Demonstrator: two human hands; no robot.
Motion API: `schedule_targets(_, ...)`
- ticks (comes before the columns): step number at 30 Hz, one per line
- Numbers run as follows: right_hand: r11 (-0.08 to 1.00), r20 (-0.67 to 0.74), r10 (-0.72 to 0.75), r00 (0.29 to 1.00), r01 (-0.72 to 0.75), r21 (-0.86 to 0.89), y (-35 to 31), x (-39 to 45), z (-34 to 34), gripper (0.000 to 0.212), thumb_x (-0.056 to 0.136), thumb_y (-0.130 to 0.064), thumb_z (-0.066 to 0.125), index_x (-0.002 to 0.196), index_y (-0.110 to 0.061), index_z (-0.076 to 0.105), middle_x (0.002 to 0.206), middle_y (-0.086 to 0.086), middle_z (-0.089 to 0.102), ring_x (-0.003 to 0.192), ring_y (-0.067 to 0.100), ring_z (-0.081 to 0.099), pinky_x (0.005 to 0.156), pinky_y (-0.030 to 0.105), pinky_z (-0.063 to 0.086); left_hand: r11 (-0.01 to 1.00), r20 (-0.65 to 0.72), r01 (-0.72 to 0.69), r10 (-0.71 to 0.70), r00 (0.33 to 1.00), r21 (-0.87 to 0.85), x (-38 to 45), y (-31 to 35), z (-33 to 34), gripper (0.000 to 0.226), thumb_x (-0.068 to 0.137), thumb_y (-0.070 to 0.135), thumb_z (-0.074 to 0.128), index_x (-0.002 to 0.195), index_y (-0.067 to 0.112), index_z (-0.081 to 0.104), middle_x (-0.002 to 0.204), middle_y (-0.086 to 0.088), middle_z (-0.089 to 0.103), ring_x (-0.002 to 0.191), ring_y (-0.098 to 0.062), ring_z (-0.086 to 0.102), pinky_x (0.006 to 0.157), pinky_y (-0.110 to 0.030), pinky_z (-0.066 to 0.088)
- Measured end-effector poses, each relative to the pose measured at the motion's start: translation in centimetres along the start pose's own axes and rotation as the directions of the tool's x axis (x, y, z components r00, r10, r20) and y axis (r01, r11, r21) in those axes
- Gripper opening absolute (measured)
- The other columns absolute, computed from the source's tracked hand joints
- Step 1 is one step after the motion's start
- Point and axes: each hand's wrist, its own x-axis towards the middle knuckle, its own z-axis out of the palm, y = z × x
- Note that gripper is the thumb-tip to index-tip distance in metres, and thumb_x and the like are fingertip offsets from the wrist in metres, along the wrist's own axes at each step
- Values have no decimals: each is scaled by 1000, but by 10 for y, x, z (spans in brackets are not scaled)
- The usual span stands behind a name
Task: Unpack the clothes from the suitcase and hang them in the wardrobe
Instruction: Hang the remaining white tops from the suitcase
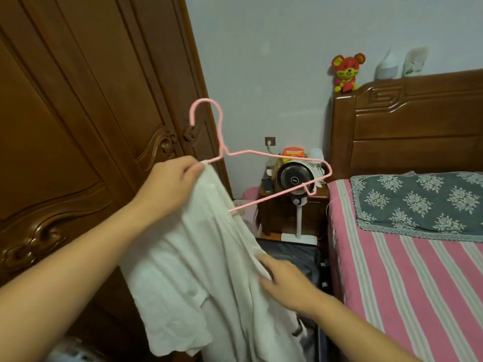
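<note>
At far left stands the closed wooden wardrobe (78, 113). Before it, the left hand (170, 186) pinches a white garment (203, 270) against one shoulder of a pink wire hanger (261, 154) (its other shoulder is bare). Lower down, the right hand (287, 283) curls round the cloth's edge above the open dark suitcase (295, 254), beside the striped bed (405, 283).

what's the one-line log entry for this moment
step: hangering shirt | left hand: pinches white shirt at pink hanger | right hand: on shirt edge | wardrobe: closed | suitcase: below
</note>
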Motion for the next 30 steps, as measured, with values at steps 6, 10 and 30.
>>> schedule_targets(6,790,-158,-205,966,68,-609,75,-8,-103,56,56,-1,81,104,-28,73,131,2,61,129,23,44,104,67,40,895,244,-354,291,925,273,-47,-73,-22,36,102,53,41,102,29,68,87,10,69,83,-12,68,66,-34,54)
schedule_targets(10,938,-297,-259,919,167,-303,17,21,-144,34,82,-20,47,106,-20,70,134,-4,55,125,20,50,104,42,44,847,114,-275,250,961,455,-55,-66,-2,40,102,55,32,99,31,64,80,9,61,76,-16,66,53,-33,49)
schedule_targets(30,871,-449,-452,771,271,-411,-63,79,-150,65,96,-68,15,84,-14,48,70,9,59,64,35,55,56,42,42,940,-44,12,3,999,342,-82,-77,-17,28,99,49,49,114,27,56,103,8,56,96,-20,61,73,-39,50)
